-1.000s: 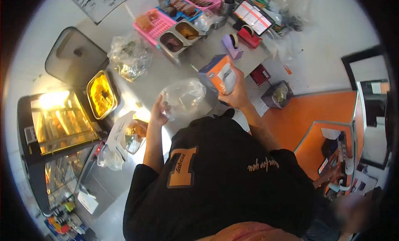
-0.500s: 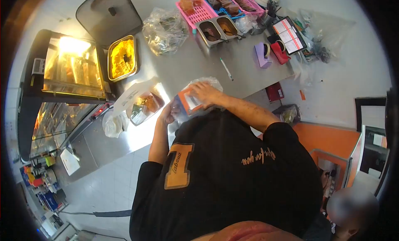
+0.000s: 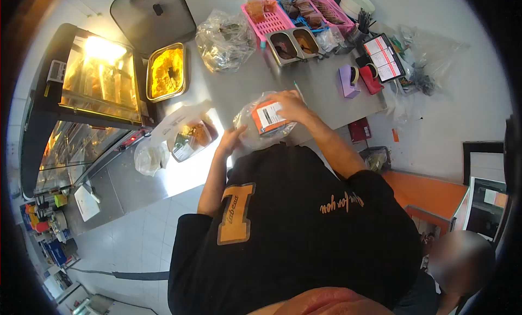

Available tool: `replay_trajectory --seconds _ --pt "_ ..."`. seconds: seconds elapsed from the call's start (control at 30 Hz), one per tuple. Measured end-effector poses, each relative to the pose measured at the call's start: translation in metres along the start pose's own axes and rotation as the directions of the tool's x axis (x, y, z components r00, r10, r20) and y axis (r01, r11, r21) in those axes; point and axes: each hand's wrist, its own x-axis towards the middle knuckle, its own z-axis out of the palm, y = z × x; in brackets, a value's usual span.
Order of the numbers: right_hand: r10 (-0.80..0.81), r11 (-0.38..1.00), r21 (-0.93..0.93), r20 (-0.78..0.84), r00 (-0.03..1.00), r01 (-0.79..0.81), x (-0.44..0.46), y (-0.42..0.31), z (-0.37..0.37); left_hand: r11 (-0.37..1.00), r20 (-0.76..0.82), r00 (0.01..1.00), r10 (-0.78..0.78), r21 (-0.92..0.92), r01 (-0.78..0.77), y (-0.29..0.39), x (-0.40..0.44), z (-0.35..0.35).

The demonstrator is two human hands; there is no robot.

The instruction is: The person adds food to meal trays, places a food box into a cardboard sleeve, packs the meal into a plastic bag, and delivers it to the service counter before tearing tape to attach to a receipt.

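A small orange box with a white printed label (image 3: 268, 117) lies in a clear plastic bag (image 3: 246, 109) over the counter's near edge, close to my body. My right hand (image 3: 292, 106) reaches from the right and grips the box's upper right side. On the left, my left hand (image 3: 232, 138) pinches the bag's edge. Farther left stands a clear tray of packed food (image 3: 191, 140) in an open, thin plastic bag (image 3: 173, 123). A pen (image 3: 297, 88) lies just beyond my right hand, partly hidden by it.
On the steel counter (image 3: 225, 86) are a pan of yellow food (image 3: 166, 71), a heap of clear bags (image 3: 224, 40), two sauce containers (image 3: 293, 46), a pink basket (image 3: 267, 22) and tape dispensers (image 3: 348, 81). A lit warming cabinet (image 3: 95, 81) stands left. Another person (image 3: 462, 263) is at lower right.
The box has turned and moved slightly right and away from my body, its label now facing up. My left hand has shifted from beside the box to the bag's edge.
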Motion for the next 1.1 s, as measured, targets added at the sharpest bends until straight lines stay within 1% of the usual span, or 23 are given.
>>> replay_trajectory --seconds 0.03,0.07,0.1,0.13,0.2,0.23,0.27,0.3,0.33,0.37,0.43,0.53,0.63,0.73,0.77,0.83,0.87,0.93,0.97,1.0,1.03,1.07,1.1 --pt "0.177 0.984 0.043 -0.195 0.965 -0.172 -0.005 0.015 0.005 0.999 -0.001 1.000 0.022 -0.034 -0.022 0.004 -0.010 0.005" --pt "0.347 0.938 0.120 -0.368 0.862 -0.327 -0.011 0.031 0.020 0.997 -0.002 0.999 0.041 -0.068 -0.041 0.007 -0.021 0.011" --pt "0.501 0.862 0.225 -0.510 0.699 -0.455 -0.019 0.045 0.031 0.993 -0.004 0.998 0.055 -0.100 -0.055 0.015 -0.033 0.016" --pt "0.583 0.804 0.351 -0.306 0.753 -0.480 -0.028 0.060 0.033 0.998 0.005 0.998 0.070 0.000 -0.070 0.029 -0.040 0.018" --pt "0.596 0.625 0.542 0.133 0.792 -0.562 -0.032 0.084 0.029 0.994 0.042 0.994 0.102 0.018 -0.103 0.062 -0.053 0.023" --pt "0.581 0.579 0.678 0.047 0.812 -0.454 -0.033 0.077 0.018 0.992 0.056 0.991 0.121 0.021 -0.122 0.074 -0.053 0.025" --pt "0.574 0.518 0.789 -0.036 0.818 -0.329 -0.039 0.071 0.007 0.956 0.048 0.962 0.268 0.113 -0.271 0.067 -0.035 0.007" --pt "0.577 0.446 0.874 -0.117 0.808 -0.192 -0.045 0.063 -0.005 0.930 -0.064 0.931 0.360 0.097 -0.353 0.094 -0.053 0.012" --pt "0.556 0.446 0.892 -0.216 0.802 -0.069 -0.048 0.064 -0.015 0.939 -0.106 0.933 0.343 0.011 -0.344 0.123 -0.076 0.014" --pt "0.532 0.596 0.801 -0.340 0.776 -0.057 -0.052 0.053 -0.031 0.904 -0.148 0.894 0.423 0.124 -0.408 0.155 -0.104 0.016" --pt "0.417 0.833 0.551 -0.562 0.714 -0.053 -0.062 0.010 -0.070 0.824 -0.082 0.839 0.538 0.259 -0.503 0.169 -0.106 0.000" --pt "0.374 0.897 0.433 -0.641 0.670 -0.087 -0.071 -0.050 -0.113 0.752 -0.006 0.755 0.656 0.092 -0.653 0.182 -0.118 0.019" --pt "0.202 0.817 0.566 -0.463 0.863 0.112 -0.067 -0.059 -0.119 0.805 -0.054 0.861 0.505 -0.331 -0.493 0.188 -0.117 0.038" --pt "0.141 0.883 0.469 -0.316 0.938 0.025 -0.072 -0.067 -0.143 0.790 0.023 0.790 0.612 -0.060 -0.610 0.191 -0.114 0.036" --pt "0.176 0.911 0.412 -0.370 0.912 -0.009 -0.074 -0.067 -0.144 0.717 0.047 0.736 0.675 0.193 -0.670 0.190 -0.120 0.035" --pt "0.230 0.951 0.295 -0.479 0.847 -0.091 -0.078 -0.060 -0.148 0.411 0.157 0.628 0.762 0.632 -0.657 0.193 -0.138 0.035" --pt "0.301 0.933 0.322 -0.454 0.839 -0.160 -0.078 -0.042 -0.145 0.100 0.350 0.503 0.790 0.736 -0.669 0.167 -0.110 0.005" --pt "0.433 0.883 0.368 -0.406 0.805 -0.290 -0.070 0.014 -0.118 0.198 0.196 0.375 0.906 0.587 -0.785 0.115 -0.077 -0.021" --pt "0.299 0.934 0.300 -0.369 0.880 -0.192 -0.065 0.031 -0.092 0.224 0.105 0.314 0.943 0.496 -0.839 0.092 -0.060 -0.029" --pt "0.164 0.967 0.239 -0.321 0.933 -0.088 -0.059 0.047 -0.059 0.282 0.124 0.408 0.904 0.545 -0.790 0.069 -0.043 -0.025" --pt "0.027 0.983 0.183 -0.264 0.964 0.022 -0.054 0.060 -0.029 0.349 0.144 0.459 0.876 0.468 -0.812 0.063 -0.034 -0.008" --pt "-0.084 0.927 0.343 -0.211 0.974 0.154 -0.036 0.058 0.001 0.428 0.176 0.563 0.807 0.482 -0.764 0.071 -0.030 0.014" --pt "-0.124 0.849 0.480 -0.225 0.966 0.221 -0.021 0.037 0.014 0.497 0.204 0.658 0.725 0.506 -0.705 0.080 -0.027 0.037"
